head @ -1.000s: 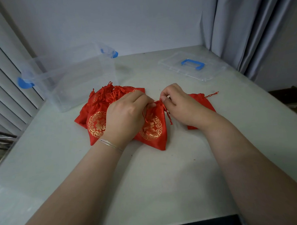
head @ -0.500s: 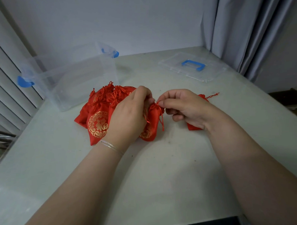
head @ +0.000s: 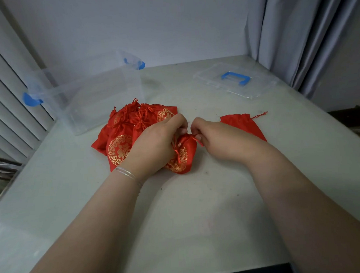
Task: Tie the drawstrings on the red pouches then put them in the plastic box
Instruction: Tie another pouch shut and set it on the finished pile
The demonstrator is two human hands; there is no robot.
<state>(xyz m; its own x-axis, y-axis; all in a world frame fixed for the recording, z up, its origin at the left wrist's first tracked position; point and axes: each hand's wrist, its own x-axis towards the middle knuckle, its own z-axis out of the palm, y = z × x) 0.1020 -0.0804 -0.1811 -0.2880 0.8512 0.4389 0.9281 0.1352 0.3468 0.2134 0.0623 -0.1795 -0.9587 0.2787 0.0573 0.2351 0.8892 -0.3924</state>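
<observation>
red pouch (head: 184, 154) with a gold round emblem at the middle of the worktop (head: 198, 207), neck gathered shut. left grip (head: 159, 143) curled over its body and neck; right grip (head: 213, 135) pinching the red drawstring (head: 196, 138) at the neck, fingers bent. loose cord end trailing down the pouch front. emblem character partly hidden, not readable here.

just left, touching it, a heap of more red pouches (head: 126, 130), tasselled cords bunched on top; gold double-happiness style character legible on the front one. one more flat pouch (head: 242, 124) just right of the right grip, cord pointing toward the right edge.

clear plastic box (head: 88, 98) with blue latches toward the far left corner, open-topped, just behind the heap. clear lid (head: 236, 83) with a blue handle near the far right corner, well apart from the box. thin bangles (head: 129, 176) on the left wrist.

bare worktop across the whole near half and along the right edge.
</observation>
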